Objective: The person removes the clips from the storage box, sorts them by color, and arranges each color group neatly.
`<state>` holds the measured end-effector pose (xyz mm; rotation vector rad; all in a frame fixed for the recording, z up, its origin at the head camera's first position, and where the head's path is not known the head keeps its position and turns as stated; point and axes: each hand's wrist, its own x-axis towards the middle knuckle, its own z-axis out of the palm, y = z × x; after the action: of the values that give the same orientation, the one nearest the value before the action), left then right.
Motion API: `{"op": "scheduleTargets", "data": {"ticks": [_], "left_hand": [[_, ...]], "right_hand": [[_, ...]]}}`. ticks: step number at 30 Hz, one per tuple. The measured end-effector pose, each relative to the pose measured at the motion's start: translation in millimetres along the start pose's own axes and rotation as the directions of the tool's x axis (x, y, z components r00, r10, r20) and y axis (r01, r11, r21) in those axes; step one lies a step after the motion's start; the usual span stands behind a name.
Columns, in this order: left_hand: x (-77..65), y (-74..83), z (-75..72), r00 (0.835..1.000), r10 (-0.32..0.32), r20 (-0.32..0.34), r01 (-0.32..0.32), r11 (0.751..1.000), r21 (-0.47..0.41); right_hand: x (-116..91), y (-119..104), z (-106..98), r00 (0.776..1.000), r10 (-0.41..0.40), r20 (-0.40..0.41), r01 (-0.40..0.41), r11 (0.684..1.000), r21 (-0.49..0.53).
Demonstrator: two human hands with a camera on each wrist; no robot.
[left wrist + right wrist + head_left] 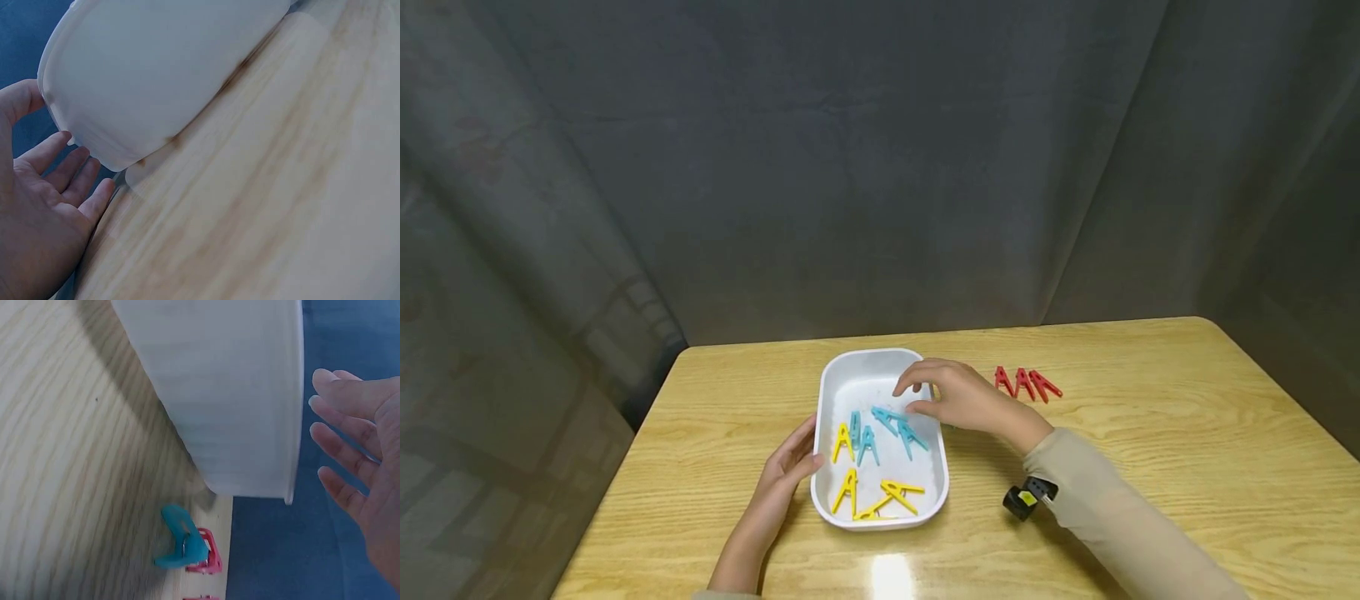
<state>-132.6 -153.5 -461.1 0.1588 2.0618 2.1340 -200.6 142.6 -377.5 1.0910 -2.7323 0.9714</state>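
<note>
Head view looks down; close-in wrist views share the tray (872,368).

From the right wrist, we cannot see inside the tray (219,394), and the bottom edge crops a red clothespin (201,598). From the head, the right hand (958,396) mostly hides a blue clothespin (181,528) from us. From the left wrist, the table (250,187) blurs.

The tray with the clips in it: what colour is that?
The tray is white, seen best in the head view.

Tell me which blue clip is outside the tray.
The blue clip on the table near the red clips; the other visible blue clips lie inside the tray.
</note>
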Motion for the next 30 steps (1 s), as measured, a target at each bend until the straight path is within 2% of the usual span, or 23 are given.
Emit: {"op": "scheduleTargets", "data": {"ticks": [8, 18, 23, 30], "left_hand": [[0.9, 2.2, 1.1, 1.0, 0.002, 0.001, -0.002, 1.0, 0.003], [-2.6, 3.4, -2.1, 1.0, 0.0, -0.003, 0.0, 1.0, 0.014], [-5.6, 1.1, -1.6, 1.0, 0.01, 0.009, -0.01, 1.0, 0.009], [-7.9, 0.8, -2.9, 1.0, 0.002, 0.007, -0.002, 1.0, 0.015]], "right_hand": [[21.5, 3.3, 9.8, 0.992, -0.023, 0.123, 0.028, 0.999, -0.042], [46.4, 9.8, 24.2, 0.956, 0.002, 0.292, 0.016, 0.998, -0.061], [48.4, 12.4, 30.8, 0.941, 0.028, 0.337, 0.003, 0.996, -0.091], [46.5, 10.6, 36.3, 0.937, 0.043, 0.348, 0.013, 0.988, -0.157]]}}
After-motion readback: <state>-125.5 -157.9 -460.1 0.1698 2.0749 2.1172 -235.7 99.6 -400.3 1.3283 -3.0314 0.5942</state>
